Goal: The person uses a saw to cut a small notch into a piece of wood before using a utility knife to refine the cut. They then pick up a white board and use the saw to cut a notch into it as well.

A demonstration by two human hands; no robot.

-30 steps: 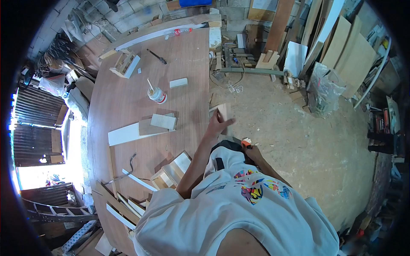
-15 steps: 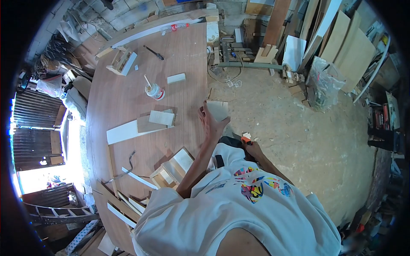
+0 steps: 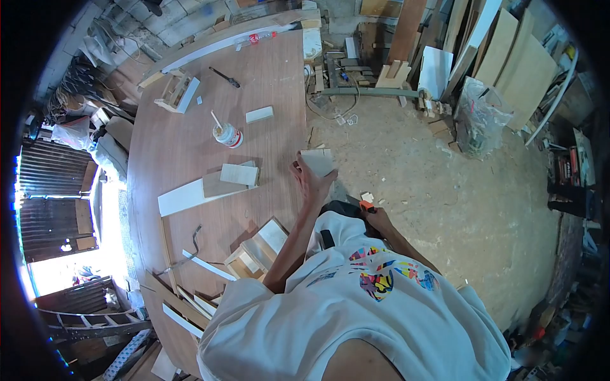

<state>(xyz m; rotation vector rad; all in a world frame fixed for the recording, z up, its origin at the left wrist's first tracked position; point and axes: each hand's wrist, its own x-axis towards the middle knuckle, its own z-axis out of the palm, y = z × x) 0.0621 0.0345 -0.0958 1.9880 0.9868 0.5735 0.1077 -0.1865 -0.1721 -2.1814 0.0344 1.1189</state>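
My left hand [image 3: 311,182] grips a small pale wooden board [image 3: 318,162] at the right edge of the table, thumb on one side and fingers on the other. Lower down, close to my body, my right hand [image 3: 379,220] is closed around an orange-handled tool [image 3: 366,206]; most of it is hidden, so its kind does not show. On the table to the left of my left hand lies a short pale block [image 3: 239,174] on top of longer boards [image 3: 184,199]. An open glue jar [image 3: 228,136] with a stick in it stands farther back.
The wooden table [image 3: 273,82] carries a white block [image 3: 259,114], a dark slim tool [image 3: 224,77], a small wooden frame [image 3: 178,93] and a wooden box-like piece [image 3: 254,254]. Scrap wood and a plastic bag [image 3: 483,117] sit on the floor at the back right.
My left hand and the board in it have shifted slightly to the left. My right hand keeps its hold on the orange-handled tool with little movement.
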